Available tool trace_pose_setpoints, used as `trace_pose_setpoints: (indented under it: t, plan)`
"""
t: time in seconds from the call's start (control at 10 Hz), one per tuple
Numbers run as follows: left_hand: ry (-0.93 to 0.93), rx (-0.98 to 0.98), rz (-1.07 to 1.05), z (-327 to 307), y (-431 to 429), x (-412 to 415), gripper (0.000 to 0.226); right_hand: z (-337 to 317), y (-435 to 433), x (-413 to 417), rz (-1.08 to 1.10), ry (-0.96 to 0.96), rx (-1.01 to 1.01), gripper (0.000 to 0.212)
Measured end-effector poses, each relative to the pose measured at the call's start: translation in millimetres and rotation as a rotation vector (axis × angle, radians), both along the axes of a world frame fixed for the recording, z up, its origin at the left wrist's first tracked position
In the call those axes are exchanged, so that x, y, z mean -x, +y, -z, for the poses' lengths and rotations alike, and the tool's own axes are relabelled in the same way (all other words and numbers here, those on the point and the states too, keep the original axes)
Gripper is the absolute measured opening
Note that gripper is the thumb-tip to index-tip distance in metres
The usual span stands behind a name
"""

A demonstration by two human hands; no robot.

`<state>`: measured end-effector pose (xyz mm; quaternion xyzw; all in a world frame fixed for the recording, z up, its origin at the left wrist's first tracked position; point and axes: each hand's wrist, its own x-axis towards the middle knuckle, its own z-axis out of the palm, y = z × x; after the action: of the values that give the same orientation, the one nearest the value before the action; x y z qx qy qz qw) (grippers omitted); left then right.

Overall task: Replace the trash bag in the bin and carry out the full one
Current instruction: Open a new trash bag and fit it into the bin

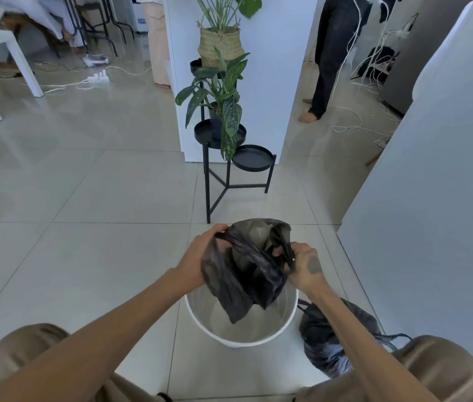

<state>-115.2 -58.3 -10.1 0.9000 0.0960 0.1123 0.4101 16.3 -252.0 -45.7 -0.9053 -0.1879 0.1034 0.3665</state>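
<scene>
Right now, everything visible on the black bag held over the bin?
The new trash bag is thin, dark, slightly see-through plastic, crumpled and only partly opened. Both hands hold it by its top edge: the left hand on one side, the right hand in a pinching grip on the other. Its mouth gapes upward between them. The closed lower end hangs down into the white bin, which looks unlined. It appears empty.

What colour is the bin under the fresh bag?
White, inside and out: the bin shows clearest in the head view, below the black bag.
</scene>
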Motion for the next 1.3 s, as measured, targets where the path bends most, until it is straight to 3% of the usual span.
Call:
trace_pose_setpoints:
  t: [0.1,0.2,0.3,0.4,0.5,0.6,0.7,0.8,0.9,1.0,1.1,1.2,1.3]
  plan:
    - [0.083,-0.425,0.019,27.9,19.8,-5.3,0.030,-4.8,7.8,-3.7,0.131,-0.019,0.144,0.025]
    - [0.171,-0.335,0.004,25.0,11.3,-11.1,0.051,-1.9,17.8,-1.5,0.238,-0.021,0.196,0.051]
    - [0.197,-0.363,-0.078,23.5,6.5,-9.1,0.059,2.8,22.7,-3.8,0.176,-0.042,0.252,0.067]
    - [0.356,-0.560,-0.067,25.3,14.6,-5.9,0.066,2.4,14.5,-9.4,0.005,0.013,0.372,0.067]
    - [0.492,-0.548,-0.116,22.6,34.8,-3.8,0.074,-5.6,-2.5,-15.9,-0.157,0.137,0.517,0.093]
    - [0.565,-0.485,-0.135,20.5,56.7,2.0,0.078,-12.6,-20.3,-25.8,-0.231,0.176,0.576,0.089]
    - [0.590,-0.293,-0.152,25.4,71.9,4.0,0.075,-15.6,-32.6,-30.2,-0.301,0.186,0.286,0.060]
    - [0.548,-0.007,-0.215,25.2,71.6,6.2,0.053,-25.4,-34.5,-26.1,-0.348,0.163,0.160,0.047]
    - [0.503,0.092,-0.255,28.0,73.6,8.6,0.050,-35.1,-37.2,-30.9,-0.346,0.154,0.456,0.043]
    - [0.456,0.024,-0.209,29.8,71.0,15.7,0.052,-35.5,-40.2,-38.8,-0.163,0.261,0.486,0.038]
    - [0.398,-0.093,-0.176,36.4,69.7,23.4,0.066,-31.7,-34.3,-42.0,0.077,0.210,0.424,0.025]
    - [0.433,-0.241,-0.160,43.3,69.3,29.3,0.081,-26.3,-31.0,-40.5,0.194,0.058,0.522,0.050]
    - [0.492,-0.275,-0.191,48.1,73.6,35.7,0.086,-25.8,-32.8,-41.3,0.080,0.046,0.675,0.056]
